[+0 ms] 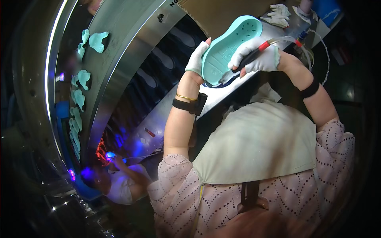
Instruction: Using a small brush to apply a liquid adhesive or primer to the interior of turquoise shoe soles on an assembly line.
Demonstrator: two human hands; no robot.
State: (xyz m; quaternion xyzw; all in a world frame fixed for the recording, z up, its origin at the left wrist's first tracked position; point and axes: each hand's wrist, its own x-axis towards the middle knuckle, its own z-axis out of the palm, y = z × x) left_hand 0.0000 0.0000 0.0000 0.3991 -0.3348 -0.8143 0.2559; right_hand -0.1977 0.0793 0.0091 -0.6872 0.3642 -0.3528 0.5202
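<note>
A mint-green shoe sole point(230, 47) is held raised, underside up, in the gloved left hand point(197, 58), whose fingers are wrapped around its edge, so the pen-like tool point(249, 57) gripped by the right hand point(260, 55) reaches its heel.

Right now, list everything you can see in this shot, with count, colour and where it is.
shoe sole: one, mint green, held up at top centre.
brush tool: one, black with a red band, tip on the sole's lower edge, clear tubing trailing right.
conveyor soles: a curved row, count unclear, mint green, on the metal belt at left.
metal conveyor frame: one, silver, sweeping from top centre to lower left.
spare gloves: a small pile, white, on the surface at top right.
co-worker: one, pale top, lower left under blue light.
apron: one, cream, over a pink patterned blouse.
left hand: white glove, gripping the sole's left edge.
right hand: white glove, holding the brush tool.
</note>
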